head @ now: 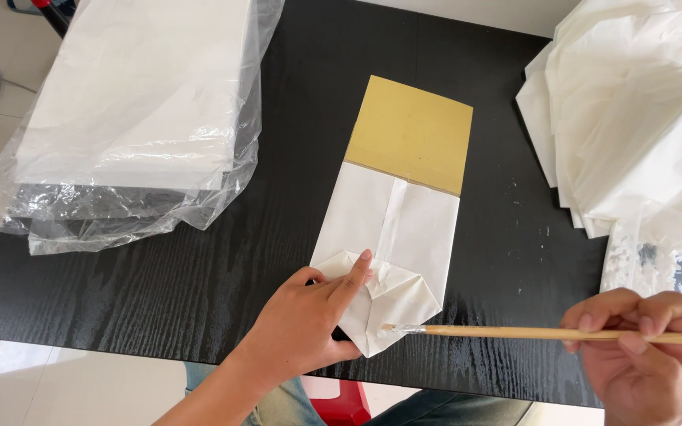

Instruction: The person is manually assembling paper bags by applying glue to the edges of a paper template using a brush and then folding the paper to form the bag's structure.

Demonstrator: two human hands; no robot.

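Brush tip at folded paper bag bottom, finger pinning the flap.

Left hand (pixel 309 319) is loosely curled with index finger out, pressing the folded flap of the white paper bag (pixel 392 244), which lies flat mid-worktop, near end close to the near edge. Right hand (pixel 645 355) is clamped on the wooden brush (pixel 546 333) handle near the right edge; bristles touch the bag's near fold. A yellow card (pixel 414 134) sticks out of the bag's far end. The black worktop (pixel 159 292) has bare room left of the bag and between bag and right stack. The plastic-wrapped white stack (pixel 136 102) sits far left, overhanging the left edge. Loose white paper sheets (pixel 633 110) are piled far right, with a dried-glue patch (pixel 657 264) just near of them.
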